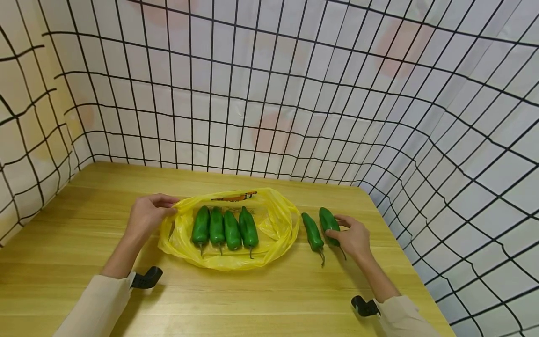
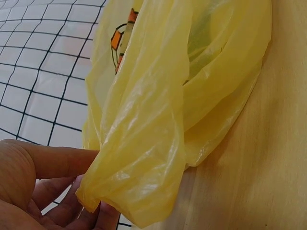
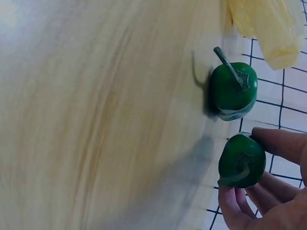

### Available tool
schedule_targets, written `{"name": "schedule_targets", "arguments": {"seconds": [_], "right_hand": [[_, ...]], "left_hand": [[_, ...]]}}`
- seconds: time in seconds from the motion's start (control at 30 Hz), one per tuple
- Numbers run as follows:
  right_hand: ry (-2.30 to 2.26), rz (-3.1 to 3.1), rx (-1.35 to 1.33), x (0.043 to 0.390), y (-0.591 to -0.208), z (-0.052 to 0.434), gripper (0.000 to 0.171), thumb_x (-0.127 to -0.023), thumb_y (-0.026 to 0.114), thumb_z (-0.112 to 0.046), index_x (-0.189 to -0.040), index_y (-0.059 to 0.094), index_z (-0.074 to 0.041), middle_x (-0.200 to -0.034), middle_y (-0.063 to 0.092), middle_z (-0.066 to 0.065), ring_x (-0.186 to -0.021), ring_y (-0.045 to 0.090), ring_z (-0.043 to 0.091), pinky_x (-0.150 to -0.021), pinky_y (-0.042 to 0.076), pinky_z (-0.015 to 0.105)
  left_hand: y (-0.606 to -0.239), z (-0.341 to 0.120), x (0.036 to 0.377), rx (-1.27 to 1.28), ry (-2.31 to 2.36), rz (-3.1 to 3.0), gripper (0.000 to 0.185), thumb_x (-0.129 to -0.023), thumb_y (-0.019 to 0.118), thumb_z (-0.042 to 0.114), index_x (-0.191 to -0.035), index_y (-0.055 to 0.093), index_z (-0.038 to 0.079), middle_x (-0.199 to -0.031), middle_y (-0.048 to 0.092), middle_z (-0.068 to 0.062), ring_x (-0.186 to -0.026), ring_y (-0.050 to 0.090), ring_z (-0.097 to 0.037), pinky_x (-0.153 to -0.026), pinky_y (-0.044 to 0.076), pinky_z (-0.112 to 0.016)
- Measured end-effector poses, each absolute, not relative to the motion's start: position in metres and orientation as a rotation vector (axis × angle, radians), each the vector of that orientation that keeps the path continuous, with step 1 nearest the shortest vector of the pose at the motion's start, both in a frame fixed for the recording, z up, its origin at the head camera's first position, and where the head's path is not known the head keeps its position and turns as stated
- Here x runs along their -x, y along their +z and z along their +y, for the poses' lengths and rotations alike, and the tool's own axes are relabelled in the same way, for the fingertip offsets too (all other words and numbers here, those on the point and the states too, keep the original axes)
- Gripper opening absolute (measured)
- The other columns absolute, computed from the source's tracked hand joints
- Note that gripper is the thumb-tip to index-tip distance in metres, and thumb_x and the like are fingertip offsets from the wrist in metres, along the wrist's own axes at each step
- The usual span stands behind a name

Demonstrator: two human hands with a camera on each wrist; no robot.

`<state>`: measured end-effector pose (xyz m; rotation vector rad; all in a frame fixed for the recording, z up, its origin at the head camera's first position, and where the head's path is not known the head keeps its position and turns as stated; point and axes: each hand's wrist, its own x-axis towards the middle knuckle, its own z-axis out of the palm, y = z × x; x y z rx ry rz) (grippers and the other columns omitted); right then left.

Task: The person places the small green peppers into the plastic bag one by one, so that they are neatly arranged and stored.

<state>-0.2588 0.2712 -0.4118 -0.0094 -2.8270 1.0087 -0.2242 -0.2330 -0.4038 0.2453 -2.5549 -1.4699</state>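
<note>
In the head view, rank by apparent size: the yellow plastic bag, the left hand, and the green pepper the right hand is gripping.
1. Yellow plastic bag, clearly the largest.
2. Left hand.
3. Green pepper in the right hand, looks smallest, though the fingers hide part of it, so the margin over the hand is unsure.

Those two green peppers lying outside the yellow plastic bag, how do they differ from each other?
The green pepper nearer the bag lies free on the wooden table, untouched; the green pepper farther right is gripped by the right hand. The free one sits closer to the yellow plastic bag, whose rim the left hand pinches. Both are glossy, dark green, with their stems pointing toward the person.
</note>
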Motion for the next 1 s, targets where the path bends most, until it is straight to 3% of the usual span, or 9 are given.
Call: {"name": "schedule_targets", "arguments": {"seconds": [0.37, 1.0], "right_hand": [[1.073, -2.782, -0.002, 0.259, -0.400, 0.266, 0.059, -0.089, 0.078, -0.021, -0.141, 0.058, -0.003, -0.129, 0.067, 0.024, -0.098, 0.071, 0.036, -0.065, 0.056, 0.027], [1.181, -2.752, -0.060, 0.250, -0.375, 0.230, 0.057, -0.088, 0.080, -0.025, -0.139, 0.062, -0.009, -0.127, 0.068, 0.022, -0.096, 0.071, 0.034, -0.069, 0.059, 0.032]], "left_hand": [[-0.405, -0.233, 0.224, -0.247, -1.486, -2.550, 0.026, -0.093, 0.069, 0.007, -0.117, 0.073, 0.000, -0.104, 0.074, -0.016, -0.086, 0.064, -0.018, -0.066, 0.052, -0.020], [-0.404, -0.232, 0.224, -0.259, -1.491, -2.561, 0.026, -0.093, 0.068, 0.007, -0.118, 0.073, -0.001, -0.106, 0.072, -0.018, -0.092, 0.065, -0.025, -0.067, 0.052, -0.019]]}}
